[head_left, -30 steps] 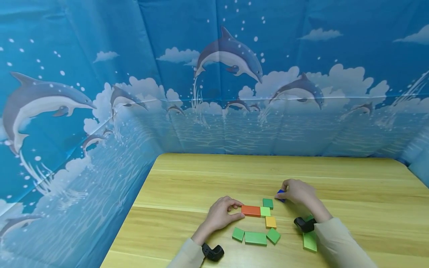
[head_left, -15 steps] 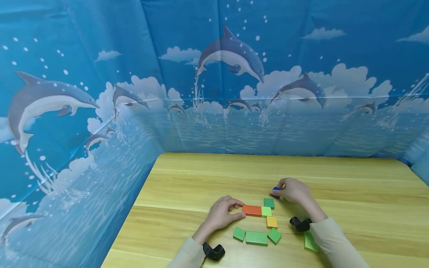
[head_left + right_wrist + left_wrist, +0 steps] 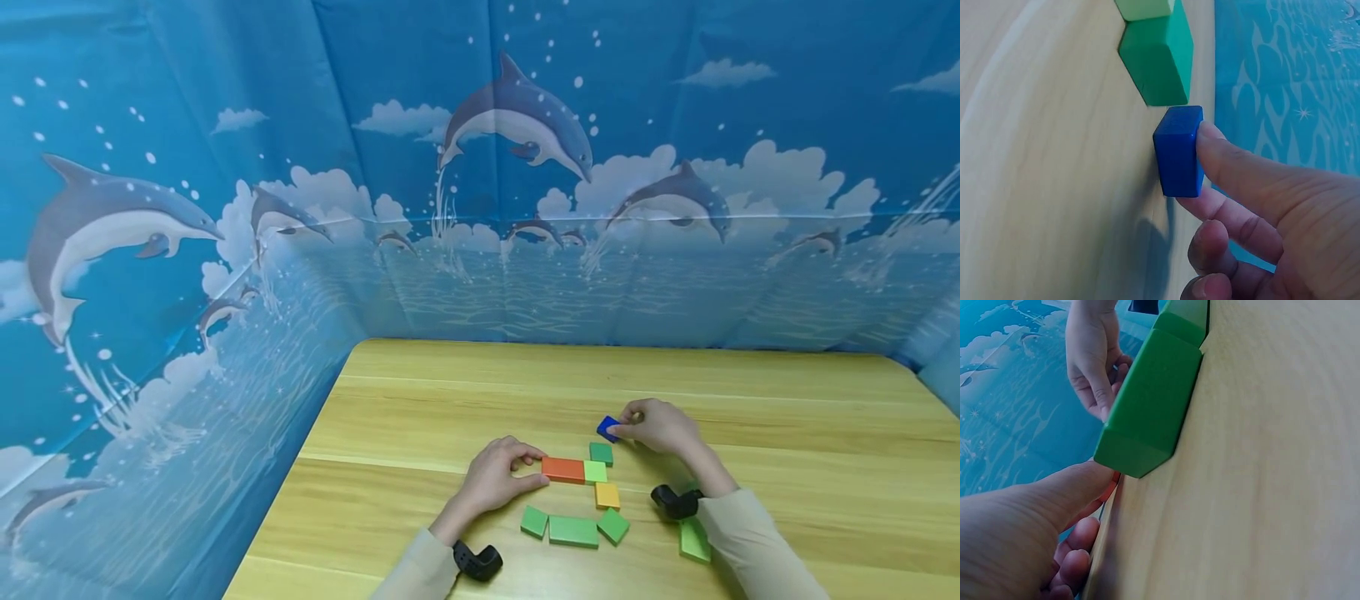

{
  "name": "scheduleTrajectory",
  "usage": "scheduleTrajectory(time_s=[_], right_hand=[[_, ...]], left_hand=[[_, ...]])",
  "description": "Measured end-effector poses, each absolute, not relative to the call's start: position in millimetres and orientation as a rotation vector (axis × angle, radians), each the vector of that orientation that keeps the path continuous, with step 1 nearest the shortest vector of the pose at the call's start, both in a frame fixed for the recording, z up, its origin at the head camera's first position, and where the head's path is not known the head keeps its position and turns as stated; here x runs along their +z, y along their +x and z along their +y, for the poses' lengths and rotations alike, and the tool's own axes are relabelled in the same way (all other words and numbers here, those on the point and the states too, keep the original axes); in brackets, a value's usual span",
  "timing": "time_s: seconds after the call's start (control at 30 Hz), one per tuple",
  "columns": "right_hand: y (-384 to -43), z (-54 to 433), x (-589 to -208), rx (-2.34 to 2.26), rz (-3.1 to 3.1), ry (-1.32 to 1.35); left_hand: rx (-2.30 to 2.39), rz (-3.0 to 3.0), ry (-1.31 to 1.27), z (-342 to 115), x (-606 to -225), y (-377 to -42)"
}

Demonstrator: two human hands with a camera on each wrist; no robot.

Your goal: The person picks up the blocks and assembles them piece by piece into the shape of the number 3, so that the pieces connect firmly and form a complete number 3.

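Observation:
My right hand (image 3: 660,427) pinches a small blue block (image 3: 606,428) between thumb and fingers, just beyond a dark green block (image 3: 601,453). In the right wrist view the blue block (image 3: 1177,153) is tilted beside the dark green one (image 3: 1159,59). My left hand (image 3: 495,479) holds the left end of a red rectangular block (image 3: 562,470) between thumb and forefinger. The red block's right end meets a light green block (image 3: 595,472). Below that lies an orange block (image 3: 607,496). In the left wrist view a green block (image 3: 1150,400) hides most of the red one.
Nearer me, a long green block (image 3: 573,532) lies between two smaller green blocks, one left (image 3: 535,522) and one right (image 3: 613,527). Another green block (image 3: 694,540) is partly under the right sleeve. A dolphin-printed curtain (image 3: 480,183) borders the wooden table (image 3: 420,392).
My right hand has moved a little left with the blue block, which now shows more beyond its fingertips. My left hand stays at the red block.

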State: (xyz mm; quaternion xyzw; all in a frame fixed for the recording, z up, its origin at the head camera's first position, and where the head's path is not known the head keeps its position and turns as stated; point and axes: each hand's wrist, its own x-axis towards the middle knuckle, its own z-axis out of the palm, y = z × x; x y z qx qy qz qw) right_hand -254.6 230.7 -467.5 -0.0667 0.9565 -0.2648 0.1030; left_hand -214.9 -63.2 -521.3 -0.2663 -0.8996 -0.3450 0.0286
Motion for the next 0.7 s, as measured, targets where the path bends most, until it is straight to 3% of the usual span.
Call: scheduleTrajectory(time_s=[0.7], right_hand=[[-252.6,214.2,-470.0,-0.846,2.817,-0.227]], left_hand=[[-1.048,-2.792,-0.816,-62.8,-521.2,-216.4]])
